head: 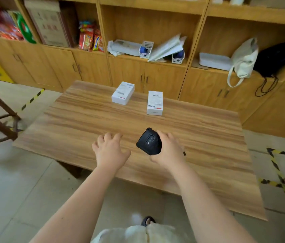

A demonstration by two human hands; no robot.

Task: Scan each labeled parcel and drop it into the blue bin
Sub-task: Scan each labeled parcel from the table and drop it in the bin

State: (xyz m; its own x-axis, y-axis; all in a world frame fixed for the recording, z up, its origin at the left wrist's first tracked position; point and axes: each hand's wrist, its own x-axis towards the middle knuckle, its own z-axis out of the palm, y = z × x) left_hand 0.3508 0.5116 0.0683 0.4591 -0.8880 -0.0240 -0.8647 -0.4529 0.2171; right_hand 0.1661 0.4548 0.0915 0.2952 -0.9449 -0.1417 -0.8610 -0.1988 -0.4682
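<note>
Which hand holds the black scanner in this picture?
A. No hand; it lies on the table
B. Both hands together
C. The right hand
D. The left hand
C: the right hand has its fingers curled round the black scanner, while the left hand is open with spread fingers and holds nothing.

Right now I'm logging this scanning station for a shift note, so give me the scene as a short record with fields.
left hand: fingers spread over the table, holding nothing
right hand: grips the black scanner
left parcel: white, labeled, on the table's far side, untouched
right parcel: white, labeled, beside the left one, apart from it
blue bin: not in view
</note>
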